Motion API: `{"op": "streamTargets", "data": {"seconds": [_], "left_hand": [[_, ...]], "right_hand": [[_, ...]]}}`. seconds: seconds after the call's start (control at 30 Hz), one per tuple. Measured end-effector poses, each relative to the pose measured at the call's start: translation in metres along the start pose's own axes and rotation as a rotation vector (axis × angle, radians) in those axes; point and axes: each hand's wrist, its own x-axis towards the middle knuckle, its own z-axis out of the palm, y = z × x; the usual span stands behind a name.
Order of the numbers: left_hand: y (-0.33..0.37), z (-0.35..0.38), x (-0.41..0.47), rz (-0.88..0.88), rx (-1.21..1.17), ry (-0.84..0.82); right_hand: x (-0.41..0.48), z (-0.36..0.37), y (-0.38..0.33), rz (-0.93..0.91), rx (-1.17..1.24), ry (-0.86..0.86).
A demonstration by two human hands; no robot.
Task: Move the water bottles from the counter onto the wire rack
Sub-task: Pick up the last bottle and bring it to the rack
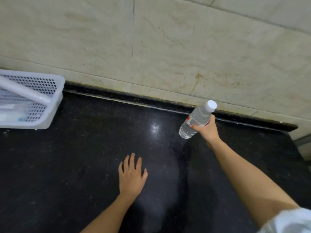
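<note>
A clear water bottle with a white cap and a red-and-white label is tilted, cap toward the wall, above the black counter at the right. My right hand grips it around the middle. My left hand lies flat on the counter near the centre, fingers spread and straight, holding nothing. No wire rack shows in this view.
A white perforated plastic basket with a handle stands at the counter's left, with something pale inside. A beige tiled wall runs along the back. The counter ends at the right near a pale ledge.
</note>
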Motion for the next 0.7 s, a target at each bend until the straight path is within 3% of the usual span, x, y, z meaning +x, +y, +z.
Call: {"op": "streamTargets", "data": {"seconds": [0.17, 0.4, 0.7], "left_hand": [[-0.001, 0.005, 0.001, 0.011, 0.046, 0.018], [0.034, 0.006, 0.001, 0.117, 0.109, 0.110], [0.275, 0.009, -0.059, 0.531, 0.085, 0.200]], "right_hand": [[-0.038, -0.011, 0.017, 0.001, -0.046, 0.150], [-0.117, -0.097, 0.066, 0.088, 0.035, 0.183], [-0.259, -0.312, 0.141, 0.131, 0.166, 0.610]]}}
